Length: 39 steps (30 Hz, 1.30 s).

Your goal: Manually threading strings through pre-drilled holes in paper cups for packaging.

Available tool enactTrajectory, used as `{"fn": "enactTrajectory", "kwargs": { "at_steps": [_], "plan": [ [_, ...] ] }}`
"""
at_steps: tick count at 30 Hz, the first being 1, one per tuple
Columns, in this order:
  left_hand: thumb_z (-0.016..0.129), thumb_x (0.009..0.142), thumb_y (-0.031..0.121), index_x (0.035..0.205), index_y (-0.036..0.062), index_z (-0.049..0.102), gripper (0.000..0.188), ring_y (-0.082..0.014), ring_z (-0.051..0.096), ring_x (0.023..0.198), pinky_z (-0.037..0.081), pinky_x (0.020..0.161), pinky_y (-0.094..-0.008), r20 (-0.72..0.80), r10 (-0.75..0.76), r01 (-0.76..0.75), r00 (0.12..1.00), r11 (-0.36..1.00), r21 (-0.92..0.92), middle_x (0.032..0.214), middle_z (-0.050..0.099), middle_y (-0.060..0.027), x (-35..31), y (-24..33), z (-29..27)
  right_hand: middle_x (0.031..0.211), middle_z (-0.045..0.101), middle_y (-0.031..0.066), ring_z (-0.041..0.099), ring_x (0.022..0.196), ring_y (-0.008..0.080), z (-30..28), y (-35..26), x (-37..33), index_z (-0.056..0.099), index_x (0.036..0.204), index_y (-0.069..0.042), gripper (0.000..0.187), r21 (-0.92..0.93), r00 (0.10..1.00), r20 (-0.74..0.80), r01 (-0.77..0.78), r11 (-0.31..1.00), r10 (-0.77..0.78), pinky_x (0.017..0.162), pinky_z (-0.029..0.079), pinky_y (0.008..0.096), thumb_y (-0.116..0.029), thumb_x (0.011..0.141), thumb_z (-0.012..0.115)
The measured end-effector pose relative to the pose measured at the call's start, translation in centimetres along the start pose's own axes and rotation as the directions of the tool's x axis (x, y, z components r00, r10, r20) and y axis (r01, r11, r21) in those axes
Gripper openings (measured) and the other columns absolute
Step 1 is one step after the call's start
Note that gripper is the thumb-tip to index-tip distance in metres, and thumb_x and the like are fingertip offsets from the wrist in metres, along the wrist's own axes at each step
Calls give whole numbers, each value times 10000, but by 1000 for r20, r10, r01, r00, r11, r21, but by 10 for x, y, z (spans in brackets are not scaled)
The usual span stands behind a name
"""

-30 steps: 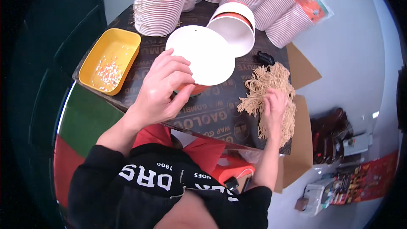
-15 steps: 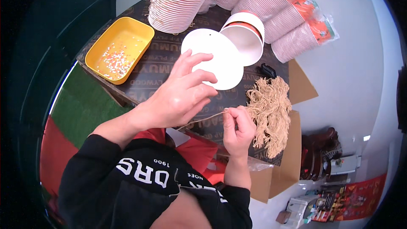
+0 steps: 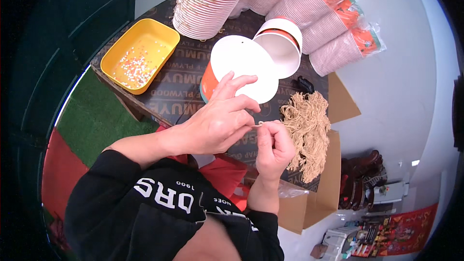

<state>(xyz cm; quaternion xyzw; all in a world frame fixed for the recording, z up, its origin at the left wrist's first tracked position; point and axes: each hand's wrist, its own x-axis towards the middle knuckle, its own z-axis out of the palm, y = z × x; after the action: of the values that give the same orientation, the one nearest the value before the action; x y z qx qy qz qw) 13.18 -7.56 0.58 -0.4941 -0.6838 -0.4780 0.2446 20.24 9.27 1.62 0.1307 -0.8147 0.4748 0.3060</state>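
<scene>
A thin tan string (image 3: 255,125) runs between my two hands, with a small loop or knot near the right fingertips. My right hand (image 3: 275,147) pinches it between thumb and forefinger. My left hand (image 3: 217,123) meets it with the lower fingers, while its upper fingers stretch out in front of a paper bucket. That bucket (image 3: 241,65) is white inside and orange outside, its opening facing me, with a small hole near the rim. Right of my right hand lies a heap of tan strings (image 3: 307,135).
A yellow tray (image 3: 164,60) holding small white and orange bits stands at the table's left. Nested buckets (image 3: 208,12) rise at the back; bagged stacks (image 3: 338,43) lie back right. Two white-lined buckets (image 3: 278,50) lie beside the open one. A cardboard box (image 3: 324,183) sits off the right edge.
My left hand has moved right and down to meet the right hand. The string between them is now much shorter, and a small loop shows. More of the bucket's orange side is visible.
</scene>
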Motion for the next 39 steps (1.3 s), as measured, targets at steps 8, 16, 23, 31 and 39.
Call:
{"fn": "enactTrajectory", "kwargs": {
  "at_steps": [8,16,23,31,39],
  "plan": [
    [699,696,-55,791,18,613,147,-285,594,825,490,708,-366,-71,-96,91,993,994,-62,739,585,-82,-3,5,-20,716,518,-21,394,587,40,-35,28,-4,607,860,13,65,-179,928,-372,-46,983,-24,516,307,195,-5,921,595],
    [677,804,5,829,5,644,41,-282,639,633,501,564,-361,8,-309,305,951,933,-190,689,631,-117,-10,9,-23,826,576,96,532,710,198,-55,41,-6,614,859,19,29,-547,976,-213,-76,834,-50,652,436,323,42,862,597],
    [656,848,78,834,9,644,72,-303,666,627,515,555,-374,106,-374,386,921,912,-141,662,636,-142,-12,6,-8,1060,611,167,582,990,325,-21,42,-10,592,853,17,3,-381,996,-4,-87,921,92,866,459,408,17,852,595],
    [654,849,-1,825,-23,652,33,-170,630,547,465,493,-284,55,-419,422,906,894,-152,640,629,-100,-23,-1,-18,919,600,121,561,890,313,-8,44,-11,643,888,-10,105,-363,968,247,119,924,-28,793,466,394,36,794,649],
    [649,858,2,820,-25,646,47,-150,625,544,458,482,-270,32,-427,426,904,890,-160,635,624,-90,-22,-3,-23,975,581,112,539,946,325,33,57,-23,656,930,-34,214,-280,895,443,193,941,-52,836,459,410,10,727,706]
  ]
}}
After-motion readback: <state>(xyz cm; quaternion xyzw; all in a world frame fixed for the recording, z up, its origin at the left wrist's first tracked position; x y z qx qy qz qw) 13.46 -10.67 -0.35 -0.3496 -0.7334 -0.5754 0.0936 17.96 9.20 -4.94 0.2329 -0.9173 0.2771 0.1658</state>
